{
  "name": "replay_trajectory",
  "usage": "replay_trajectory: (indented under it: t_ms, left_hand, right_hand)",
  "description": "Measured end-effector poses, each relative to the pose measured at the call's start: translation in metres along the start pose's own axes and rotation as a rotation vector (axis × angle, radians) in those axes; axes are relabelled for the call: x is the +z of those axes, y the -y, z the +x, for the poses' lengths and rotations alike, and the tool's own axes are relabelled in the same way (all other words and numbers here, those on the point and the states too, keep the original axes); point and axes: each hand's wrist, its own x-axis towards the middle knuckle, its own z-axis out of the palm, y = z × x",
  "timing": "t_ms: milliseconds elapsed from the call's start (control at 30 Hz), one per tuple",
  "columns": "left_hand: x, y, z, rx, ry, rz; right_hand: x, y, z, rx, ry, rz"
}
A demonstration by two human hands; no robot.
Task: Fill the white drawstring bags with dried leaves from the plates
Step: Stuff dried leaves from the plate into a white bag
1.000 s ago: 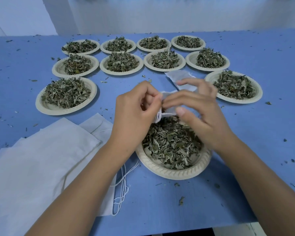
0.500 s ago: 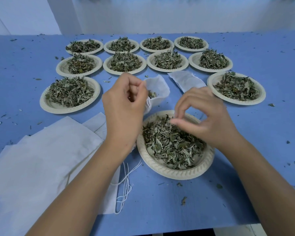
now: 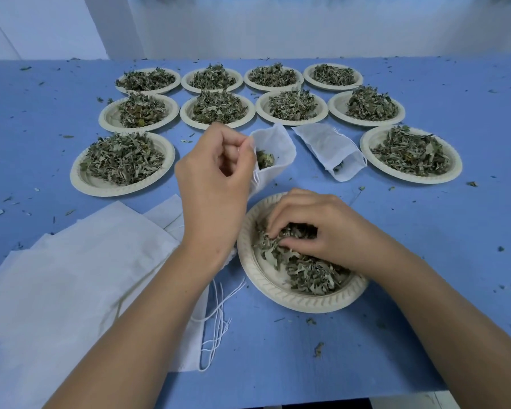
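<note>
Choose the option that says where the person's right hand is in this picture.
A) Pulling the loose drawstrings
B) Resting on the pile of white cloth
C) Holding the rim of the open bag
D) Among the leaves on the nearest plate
D: the right hand curls its fingers into the dried leaves on the nearest plate, while the left hand holds the open bag.

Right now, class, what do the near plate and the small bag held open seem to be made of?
The near plate: likely moulded paper pulp, matte cream, with a pressed ribbed rim. The small bag in the left hand: thin white cloth, perhaps cotton gauze; matte, slightly see-through, folding softly.
</note>
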Motion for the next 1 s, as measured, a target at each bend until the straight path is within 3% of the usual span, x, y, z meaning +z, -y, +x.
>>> replay_trajectory:
  t_ms: [100,233,400,567,767,867,1000]
  left_hand:
    - [-0.002,0.001,0.002,0.082,-0.009,0.092]
    - [-0.001,0.005,0.003,0.151,0.122,0.257]
    - [0.004,0.009,0.0,0.036,0.286,0.22]
    - [0.006,0.005,-0.004,0.079,0.366,0.168]
    - [0.012,0.001,-0.011,-0.067,0.321,-0.047]
    - [0.013,0.001,-0.012,-0.067,0.308,-0.046]
    - [0.011,0.003,-0.009,-0.104,0.265,-0.032]
  right_hand:
    - [-0.009,-0.001,-0.003,0.066,-0.128,0.121]
    - [-0.017,-0.004,-0.005,0.09,-0.232,0.235]
    - [-0.021,-0.001,-0.004,0.042,-0.432,0.47]
    - [-0.021,0.0,-0.002,0.113,-0.674,0.681]
    - [-0.007,-0.001,-0.002,0.075,-0.685,0.25]
    - [-0.007,-0.003,-0.001,0.011,-0.591,0.036]
    - [-0.014,-0.001,-0.003,0.042,-0.519,-0.026]
